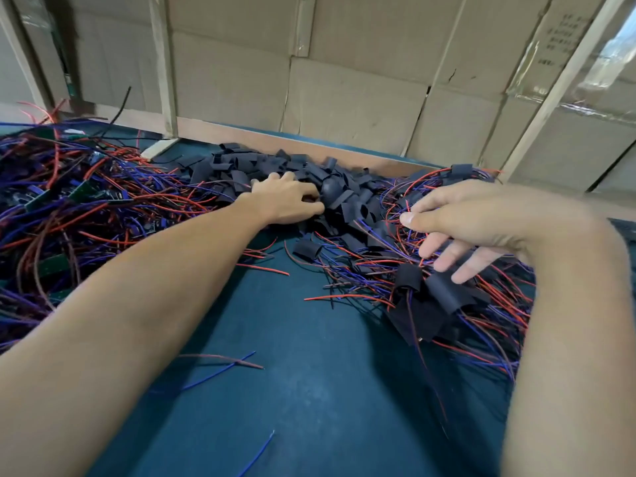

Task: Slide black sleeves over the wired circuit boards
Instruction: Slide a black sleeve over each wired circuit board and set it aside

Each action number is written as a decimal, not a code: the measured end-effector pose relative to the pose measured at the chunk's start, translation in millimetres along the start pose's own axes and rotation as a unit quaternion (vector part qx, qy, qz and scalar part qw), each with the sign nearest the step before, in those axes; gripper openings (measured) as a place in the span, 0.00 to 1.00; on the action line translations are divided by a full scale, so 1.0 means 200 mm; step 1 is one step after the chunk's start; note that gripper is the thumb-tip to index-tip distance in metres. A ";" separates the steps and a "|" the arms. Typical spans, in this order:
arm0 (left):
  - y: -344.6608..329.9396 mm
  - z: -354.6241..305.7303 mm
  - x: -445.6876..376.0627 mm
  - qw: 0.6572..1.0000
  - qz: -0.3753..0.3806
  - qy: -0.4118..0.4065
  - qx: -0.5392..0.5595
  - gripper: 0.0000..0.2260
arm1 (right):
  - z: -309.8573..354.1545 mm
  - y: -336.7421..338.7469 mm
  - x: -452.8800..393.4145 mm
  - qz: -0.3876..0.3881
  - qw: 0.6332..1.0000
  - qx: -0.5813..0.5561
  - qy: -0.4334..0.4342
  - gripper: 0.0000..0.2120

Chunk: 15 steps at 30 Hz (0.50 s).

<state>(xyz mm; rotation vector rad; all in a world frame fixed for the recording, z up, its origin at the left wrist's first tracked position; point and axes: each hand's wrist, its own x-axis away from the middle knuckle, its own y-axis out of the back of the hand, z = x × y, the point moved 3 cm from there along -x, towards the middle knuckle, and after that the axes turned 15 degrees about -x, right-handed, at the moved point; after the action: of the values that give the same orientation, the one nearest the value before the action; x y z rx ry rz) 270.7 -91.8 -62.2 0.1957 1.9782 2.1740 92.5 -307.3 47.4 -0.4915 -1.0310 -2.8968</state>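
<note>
Both forearms enter from the bottom corners of the frame, cut off at its edge, and cover much of the dark green table surface (309,390); bare table between them holds only a few loose wire offcuts (220,363). At right centre, the right hand (481,228) hangs over a heap of sleeved boards (437,297) with red and blue leads; thumb and forefinger meet at a thin red wire, the other fingers spread loosely downward. Whether the wire is actually pinched cannot be determined, as the contact point is small and blurred. At centre, the left hand (285,201) lies on the pile of black sleeves (309,177), fingers curled into it; the fingertips are buried, so what it grasps, if anything, cannot be determined. At the left edge, the heap of wired circuit boards (69,201) runs out of frame, its green boards mostly hidden under tangled wire. Beyond the sleeves, a wooden rail (309,142) bounds the table's far edge, backed by stacked cardboard boxes (344,80) across the upper frame.
</note>
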 end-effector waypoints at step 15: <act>0.40 0.05 0.59 0.980 -0.039 -0.132 0.141 0.17 | 0.17 -0.24 -0.11 0.024 0.986 0.079 0.142 0.13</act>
<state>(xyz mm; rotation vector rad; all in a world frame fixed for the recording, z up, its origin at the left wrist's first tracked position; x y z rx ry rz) 154.7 -62.2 13.4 0.4186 2.0877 1.7121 117.1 -251.5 36.4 -0.0891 -1.1675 -2.7078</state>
